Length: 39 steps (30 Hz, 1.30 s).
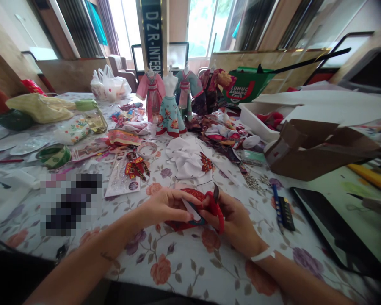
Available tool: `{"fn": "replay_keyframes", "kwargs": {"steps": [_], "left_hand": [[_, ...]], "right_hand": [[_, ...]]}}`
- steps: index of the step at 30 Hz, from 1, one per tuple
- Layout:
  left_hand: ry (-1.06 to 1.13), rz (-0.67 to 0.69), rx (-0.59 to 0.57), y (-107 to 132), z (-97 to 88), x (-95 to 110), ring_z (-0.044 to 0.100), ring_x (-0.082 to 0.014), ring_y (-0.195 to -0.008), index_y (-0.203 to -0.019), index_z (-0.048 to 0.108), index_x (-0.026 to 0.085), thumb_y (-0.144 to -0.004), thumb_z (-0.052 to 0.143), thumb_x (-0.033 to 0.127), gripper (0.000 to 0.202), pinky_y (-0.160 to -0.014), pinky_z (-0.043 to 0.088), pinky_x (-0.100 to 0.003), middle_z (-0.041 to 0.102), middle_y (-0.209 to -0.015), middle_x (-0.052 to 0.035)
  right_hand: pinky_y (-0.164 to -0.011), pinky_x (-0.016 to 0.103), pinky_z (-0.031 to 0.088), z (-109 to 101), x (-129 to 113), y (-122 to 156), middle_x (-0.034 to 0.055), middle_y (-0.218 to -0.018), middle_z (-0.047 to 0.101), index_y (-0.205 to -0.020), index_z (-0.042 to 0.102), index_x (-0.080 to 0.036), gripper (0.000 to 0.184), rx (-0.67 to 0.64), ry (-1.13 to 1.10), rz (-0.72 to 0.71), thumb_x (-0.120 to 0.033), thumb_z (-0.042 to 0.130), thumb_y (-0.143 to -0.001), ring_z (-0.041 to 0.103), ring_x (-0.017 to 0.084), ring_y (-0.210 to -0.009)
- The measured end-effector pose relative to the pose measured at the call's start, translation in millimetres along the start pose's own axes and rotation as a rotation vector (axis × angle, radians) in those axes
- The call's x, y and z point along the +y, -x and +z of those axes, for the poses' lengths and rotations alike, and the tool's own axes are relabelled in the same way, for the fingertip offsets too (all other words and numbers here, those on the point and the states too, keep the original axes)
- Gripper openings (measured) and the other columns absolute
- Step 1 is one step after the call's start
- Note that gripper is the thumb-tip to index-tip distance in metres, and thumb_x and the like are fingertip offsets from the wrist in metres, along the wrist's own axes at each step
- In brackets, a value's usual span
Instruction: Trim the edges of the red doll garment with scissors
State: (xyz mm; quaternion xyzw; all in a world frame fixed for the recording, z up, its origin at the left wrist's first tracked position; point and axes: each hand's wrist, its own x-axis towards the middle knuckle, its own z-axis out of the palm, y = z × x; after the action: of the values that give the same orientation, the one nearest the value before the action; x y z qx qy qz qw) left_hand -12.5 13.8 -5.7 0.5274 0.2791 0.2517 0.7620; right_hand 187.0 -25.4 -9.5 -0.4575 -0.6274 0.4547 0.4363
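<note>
Glossy red plastic scissor handles (216,206), dull metal blades (216,192); smooth, faintly glossy floral bench cover (174,275); matt brown cardboard box (317,150).

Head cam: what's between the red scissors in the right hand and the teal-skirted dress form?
Head view: crumpled white fabric lies between the red scissors and the teal-skirted dress form.

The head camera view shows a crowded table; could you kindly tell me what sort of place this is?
Probably a doll-costume sewing or craft workroom. Small dress forms wear miniature gowns, fabric scraps lie across the floral tablecloth, and the right hand holds red-handled scissors.
</note>
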Motion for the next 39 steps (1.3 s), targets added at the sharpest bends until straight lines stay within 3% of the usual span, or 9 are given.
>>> {"fn": "replay_keyframes", "kwargs": {"steps": [6,11,19,22,25,28,32,39], "left_hand": [[-0.082,0.098,0.131,-2.8,0.7,-3.5,0.066,-0.0151,-0.079,-0.087,0.073,0.014,-0.071,0.074,0.025,0.021,-0.076,0.050,-0.024,0.073,-0.087,-0.0070],[-0.065,0.050,0.153,-2.3,1.0,-6.5,0.065,-0.0116,-0.063,-0.080,0.075,0.015,-0.065,0.077,0.019,0.015,-0.067,0.052,-0.021,0.072,-0.070,-0.0033],[-0.143,0.024,0.135,-0.5,1.6,-1.3,0.067,-0.0128,-0.072,-0.088,0.076,0.016,-0.070,0.071,0.015,0.018,-0.073,0.052,-0.020,0.074,-0.079,-0.0047],[-0.130,0.022,0.190,0.8,0.3,2.7,0.068,-0.0156,-0.073,-0.089,0.075,0.015,-0.071,0.071,0.018,0.019,-0.073,0.053,-0.024,0.074,-0.078,-0.0057],[-0.069,0.057,0.294,2.5,-3.5,9.2,0.069,-0.0185,-0.073,-0.089,0.075,0.016,-0.069,0.072,0.021,0.021,-0.072,0.054,-0.027,0.074,-0.078,-0.0058],[-0.080,0.111,0.382,4.4,-7.5,16.8,0.070,-0.0184,-0.072,-0.090,0.074,0.016,-0.067,0.075,0.021,0.023,-0.068,0.055,-0.026,0.074,-0.079,-0.0057],[-0.081,0.116,0.434,6.6,-9.6,23.5,0.069,-0.0179,-0.066,-0.091,0.073,0.016,-0.065,0.077,0.021,0.027,-0.061,0.055,-0.024,0.074,-0.071,-0.0050],[-0.051,0.122,0.414,8.7,-10.5,22.6,0.068,-0.0155,-0.063,-0.095,0.073,0.016,-0.066,0.077,0.022,0.030,-0.060,0.052,-0.023,0.073,-0.072,-0.0053]], "right_hand": [[-0.054,0.021,0.042,-1.2,1.8,2.1,-0.0012,-0.070,0.057,-0.079,0.056,-0.018,0.011,-0.059,0.023,-0.021,-0.023,0.066,-0.076,0.050,0.010,-0.059],[-0.055,0.021,0.042,-2.0,5.8,-0.7,-0.0017,-0.070,0.057,-0.079,0.057,-0.019,0.012,-0.002,0.032,-0.025,-0.023,0.067,-0.075,0.050,0.010,-0.060],[-0.058,0.022,0.045,-1.1,4.0,-2.1,0.0000,-0.073,0.060,-0.079,0.059,-0.018,0.013,0.044,0.011,-0.008,-0.025,0.069,-0.073,0.054,0.012,-0.064],[-0.059,0.022,0.046,-3.2,2.9,-2.2,0.0017,-0.077,0.062,-0.083,0.060,-0.018,0.017,0.116,-0.052,0.011,-0.031,0.069,-0.075,0.057,0.013,-0.068],[-0.047,0.020,0.041,-5.7,1.2,-1.1,-0.0002,-0.064,0.059,-0.076,0.057,-0.018,0.024,0.178,-0.121,0.056,-0.040,0.066,-0.078,0.053,0.010,-0.053],[-0.036,0.019,0.033,-4.2,-2.2,2.6,-0.0021,-0.052,0.053,-0.069,0.053,-0.018,0.033,0.042,-0.197,0.190,-0.047,0.064,-0.078,0.047,0.009,-0.040],[-0.039,0.024,0.039,2.6,-6.6,7.7,-0.0045,-0.045,0.047,-0.065,0.046,-0.020,0.038,-0.234,-0.377,0.370,-0.051,0.066,-0.074,0.050,0.013,-0.039],[-0.043,0.026,0.042,3.2,-1.1,7.1,-0.0053,-0.044,0.044,-0.060,0.045,-0.019,0.042,-0.300,-0.449,0.448,-0.053,0.065,-0.074,0.050,0.012,-0.040]]}}
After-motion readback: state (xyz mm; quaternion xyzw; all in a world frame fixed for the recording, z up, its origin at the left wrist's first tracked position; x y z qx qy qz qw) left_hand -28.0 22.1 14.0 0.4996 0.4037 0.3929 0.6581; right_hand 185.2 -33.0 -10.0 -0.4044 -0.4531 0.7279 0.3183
